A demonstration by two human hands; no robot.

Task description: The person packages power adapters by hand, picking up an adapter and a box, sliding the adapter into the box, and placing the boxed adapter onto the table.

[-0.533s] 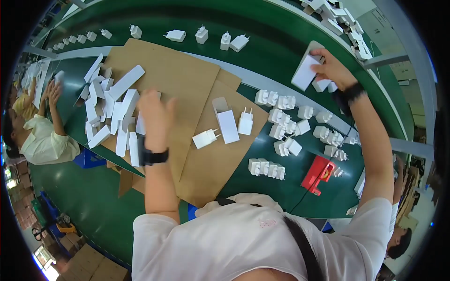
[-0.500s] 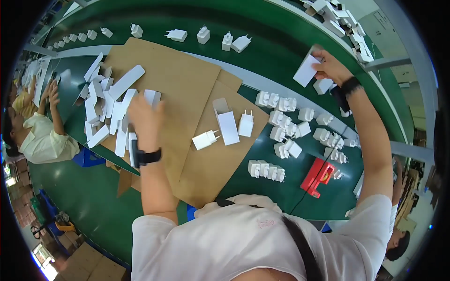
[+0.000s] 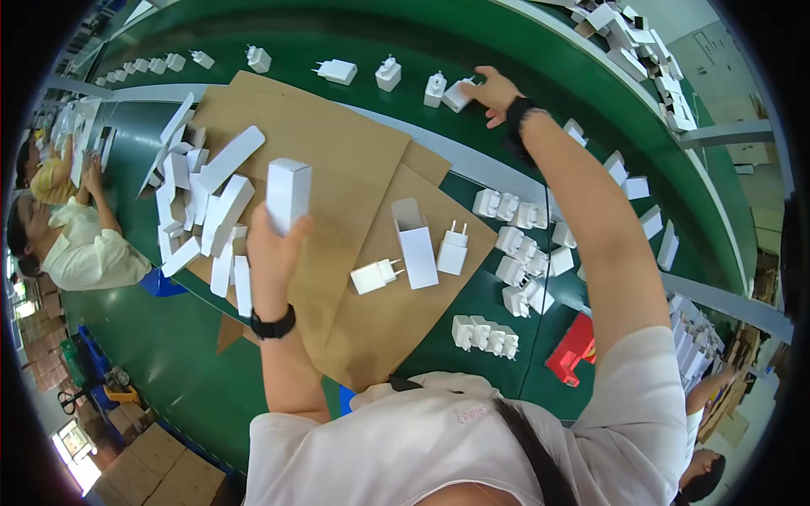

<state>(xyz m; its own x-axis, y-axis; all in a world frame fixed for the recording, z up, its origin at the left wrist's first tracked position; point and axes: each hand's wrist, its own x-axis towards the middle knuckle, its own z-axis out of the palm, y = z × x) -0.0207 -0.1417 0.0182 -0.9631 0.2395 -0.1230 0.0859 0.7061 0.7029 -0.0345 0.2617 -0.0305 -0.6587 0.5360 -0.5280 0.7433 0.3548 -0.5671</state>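
Observation:
My left hand [image 3: 274, 257] grips an upright white box [image 3: 288, 194] over the cardboard sheet, its fingers partly hidden behind the box. Over the green belt my right hand [image 3: 498, 94] reaches out with fingers apart. Its fingertips meet or overlap the edge of a white plug charger [image 3: 456, 98], which lies on the belt; firm contact is hard to tell. Left of that charger, another charger [image 3: 434, 89] stands upright. On the cardboard lie an open-flapped white box [image 3: 418, 255] and two chargers, one on its side [image 3: 375, 276] and one with prongs up [image 3: 452, 254].
White boxes are heaped [image 3: 202, 198] at the left of the cardboard sheet [image 3: 329, 152]. Several chargers [image 3: 483, 336] stand in rows on the green table, near a red tape dispenser [image 3: 574, 350]. More boxes [image 3: 616, 167] lie along the belt's right. Other people sit at the left.
My right hand has let go of a white box at the right and moved left along the belt to a charger. My left hand has lifted a white box upright beside the heap.

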